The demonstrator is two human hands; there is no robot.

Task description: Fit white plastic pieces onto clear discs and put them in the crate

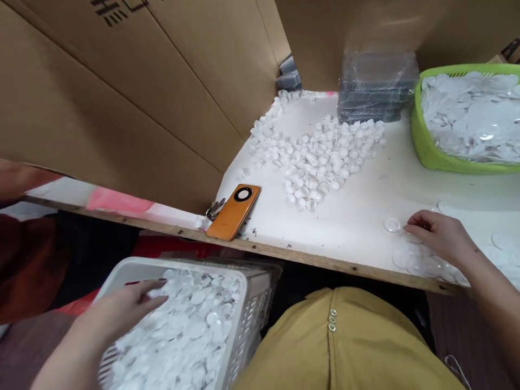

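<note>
A white worktable [357, 200] hemmed in by cardboard panels [162, 108]
One tall brown panel, creased and marked with dark print [111, 12] at the upper left, slants across the left side; another cardboard sheet [317, 43] closes off the upper right. Soft light lies over the worktable, its raw wooden edge [304, 258] crossing mid-frame above purplish-brown floor [450, 330] at both lower corners.

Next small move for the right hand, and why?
Probably pinch the lone disc: it lies just off the right hand's fingertips, apart from the overlapping discs, so it looks easiest to take singly. The left hand is over the white basket, thumb and fingers apart.
</note>
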